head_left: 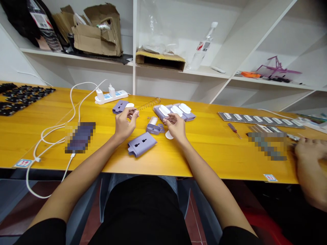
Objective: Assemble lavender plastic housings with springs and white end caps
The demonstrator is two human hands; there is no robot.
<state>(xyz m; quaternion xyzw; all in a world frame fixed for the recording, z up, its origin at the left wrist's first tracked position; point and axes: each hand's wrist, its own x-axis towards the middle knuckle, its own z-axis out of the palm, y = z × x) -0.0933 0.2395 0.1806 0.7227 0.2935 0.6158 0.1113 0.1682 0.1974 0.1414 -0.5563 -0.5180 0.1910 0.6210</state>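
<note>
My left hand point(125, 123) pinches one end of a long metal coil spring point(149, 103), which stretches up and to the right over the table. My right hand point(176, 127) is closed in a pinch, with a smaller coil spring point(152, 117) reaching left from its fingertips. Between the hands stands a purple plastic housing point(153, 128) with a white cylinder in it. Nearer me lies a purple cover point(142, 144) with two dark keyhole slots. A white oval piece point(169, 135) lies partly under my right hand.
Purple parts with white oval tops point(176, 110) lie behind my right hand, and another purple cover point(120, 106) behind my left. A power strip point(111, 97), white cables and a blurred phone point(80, 137) are to the left. At right are a strip of white parts point(258, 119), a screwdriver point(234, 130) and another person's hand point(310, 149).
</note>
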